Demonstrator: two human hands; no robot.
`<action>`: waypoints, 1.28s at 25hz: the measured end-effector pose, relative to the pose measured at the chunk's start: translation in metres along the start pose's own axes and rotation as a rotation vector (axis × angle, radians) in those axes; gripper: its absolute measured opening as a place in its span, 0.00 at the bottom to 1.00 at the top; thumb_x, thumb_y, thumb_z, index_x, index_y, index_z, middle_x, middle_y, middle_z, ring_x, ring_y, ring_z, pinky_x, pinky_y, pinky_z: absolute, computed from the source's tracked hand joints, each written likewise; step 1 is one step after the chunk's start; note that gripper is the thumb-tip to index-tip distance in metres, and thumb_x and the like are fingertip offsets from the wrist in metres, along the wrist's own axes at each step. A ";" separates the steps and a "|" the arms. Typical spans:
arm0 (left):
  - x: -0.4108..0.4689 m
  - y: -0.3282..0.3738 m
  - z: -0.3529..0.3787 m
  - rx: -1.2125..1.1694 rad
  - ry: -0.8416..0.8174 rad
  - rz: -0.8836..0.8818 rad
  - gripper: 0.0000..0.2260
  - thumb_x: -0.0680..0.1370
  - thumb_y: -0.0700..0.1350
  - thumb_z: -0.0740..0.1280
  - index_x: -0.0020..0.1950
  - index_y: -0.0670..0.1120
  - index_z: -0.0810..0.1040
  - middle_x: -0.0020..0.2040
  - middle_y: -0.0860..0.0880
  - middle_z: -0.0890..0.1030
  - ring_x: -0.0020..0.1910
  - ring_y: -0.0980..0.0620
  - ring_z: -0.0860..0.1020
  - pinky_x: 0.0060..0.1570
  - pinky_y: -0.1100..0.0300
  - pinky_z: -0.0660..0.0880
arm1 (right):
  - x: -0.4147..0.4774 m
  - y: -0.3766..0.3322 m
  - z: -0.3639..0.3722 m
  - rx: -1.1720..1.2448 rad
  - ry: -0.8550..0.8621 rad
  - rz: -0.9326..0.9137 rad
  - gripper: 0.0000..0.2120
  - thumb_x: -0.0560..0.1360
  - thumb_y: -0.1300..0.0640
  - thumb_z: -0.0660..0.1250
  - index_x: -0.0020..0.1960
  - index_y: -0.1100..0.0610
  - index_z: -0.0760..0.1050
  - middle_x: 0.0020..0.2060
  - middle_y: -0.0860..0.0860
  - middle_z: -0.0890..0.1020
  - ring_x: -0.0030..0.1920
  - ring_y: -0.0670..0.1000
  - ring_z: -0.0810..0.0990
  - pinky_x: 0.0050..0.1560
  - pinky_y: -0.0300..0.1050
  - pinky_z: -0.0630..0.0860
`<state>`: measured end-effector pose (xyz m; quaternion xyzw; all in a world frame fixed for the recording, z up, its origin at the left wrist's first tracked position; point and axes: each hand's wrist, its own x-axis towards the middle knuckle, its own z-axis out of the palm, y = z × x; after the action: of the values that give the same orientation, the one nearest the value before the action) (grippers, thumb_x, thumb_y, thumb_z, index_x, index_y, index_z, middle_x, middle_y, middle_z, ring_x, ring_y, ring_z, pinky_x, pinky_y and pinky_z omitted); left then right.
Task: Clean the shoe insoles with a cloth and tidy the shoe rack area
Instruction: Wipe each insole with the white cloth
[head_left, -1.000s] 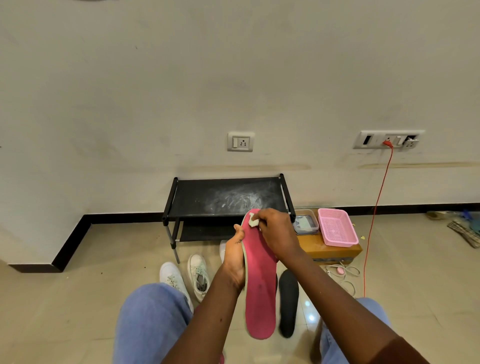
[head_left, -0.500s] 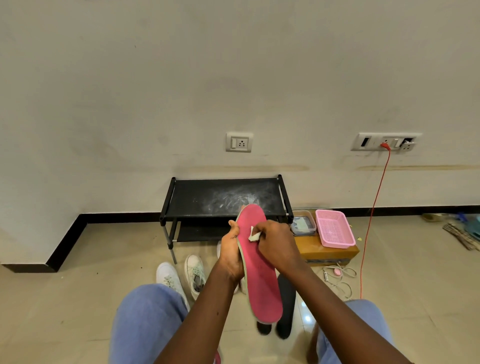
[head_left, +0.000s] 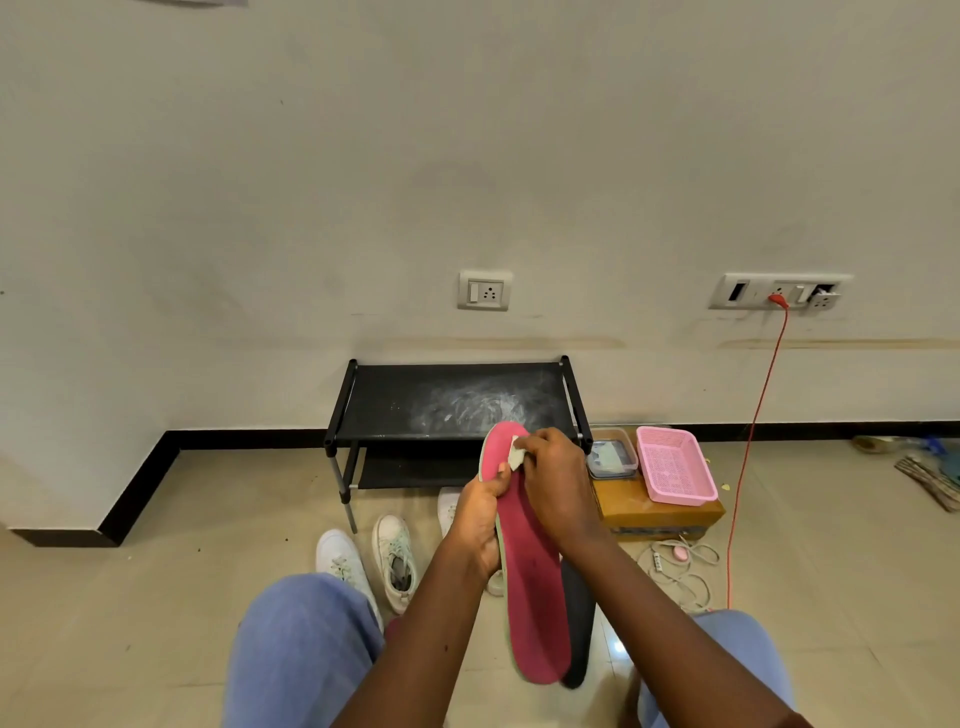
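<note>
Cloth (head_left: 517, 458) slid toeward, pinched in right hand (head_left: 558, 483) fingers, left hand (head_left: 478, 525) fingers gripping pink insole (head_left: 535, 597) edge

The tiled floor (head_left: 156, 597) carries a black shoe rack (head_left: 457, 400) against the far wall; its top shelf shows white dust smears. White sneakers (head_left: 363, 558) lie near the rack's left leg. Right of the rack, a wooden box (head_left: 657, 514) supports a clear container (head_left: 612, 460) and a pink basket (head_left: 675, 473). A white cable (head_left: 680, 564) lies coiled nearer.
</note>
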<state>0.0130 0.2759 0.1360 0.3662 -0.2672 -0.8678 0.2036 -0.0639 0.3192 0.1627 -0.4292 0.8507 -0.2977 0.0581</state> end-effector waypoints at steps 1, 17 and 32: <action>-0.001 0.000 -0.001 -0.005 -0.001 0.001 0.11 0.81 0.44 0.59 0.55 0.39 0.78 0.39 0.42 0.84 0.37 0.46 0.83 0.37 0.54 0.81 | 0.006 -0.002 -0.002 0.037 0.023 0.024 0.13 0.78 0.63 0.58 0.59 0.62 0.76 0.55 0.56 0.77 0.55 0.53 0.76 0.51 0.36 0.69; 0.017 0.004 -0.003 -0.036 0.055 0.012 0.17 0.81 0.46 0.60 0.67 0.39 0.70 0.50 0.38 0.80 0.44 0.41 0.80 0.44 0.45 0.77 | -0.008 0.022 -0.016 0.149 -0.082 0.193 0.12 0.75 0.67 0.62 0.54 0.57 0.81 0.54 0.52 0.82 0.51 0.49 0.80 0.47 0.31 0.71; 0.008 -0.001 -0.008 0.022 -0.018 -0.042 0.16 0.81 0.45 0.60 0.65 0.37 0.72 0.48 0.39 0.81 0.44 0.43 0.81 0.41 0.50 0.80 | 0.028 0.011 -0.015 0.211 -0.032 0.068 0.13 0.74 0.68 0.62 0.53 0.58 0.81 0.52 0.53 0.83 0.54 0.50 0.80 0.54 0.37 0.73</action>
<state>0.0136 0.2703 0.1265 0.3663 -0.2706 -0.8721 0.1788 -0.0947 0.3101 0.1733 -0.3965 0.8277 -0.3765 0.1264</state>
